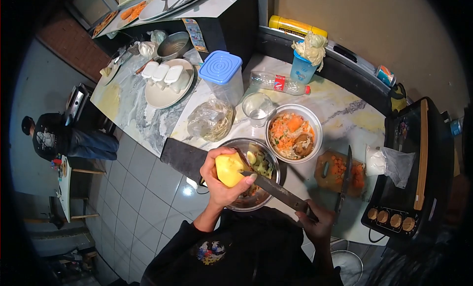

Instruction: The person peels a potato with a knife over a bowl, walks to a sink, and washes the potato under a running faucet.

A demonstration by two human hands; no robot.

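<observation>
So here's my left hand (221, 183) with the fingers (248, 179) wrapped tight round a peeled yellow potato (230, 168), held up in the air over the steel bowl (277, 173) of scraps, dead centre in front of me. My right hand (318, 223) is down at 4 o'clock from it, fingers shut round the handle of the knife (276, 190).

The blade runs from the handle at 4 o'clock up to the tip at 10 o'clock, tip touching the potato's lower edge. The potato's a chunky lump; I'd guess its long axis goes roughly 7 to 1 o'clock, but my palm hides a lot of it.

Handling-wise I reckon it's firm and fairly heavy for its size, but wet and slippery with the skin off. Best gripped across the fat middle, fingertips well clear of the edge.

The bowl of shredded carrot (294, 134) sits on the surface (340, 111) at 1 o'clock.
</observation>
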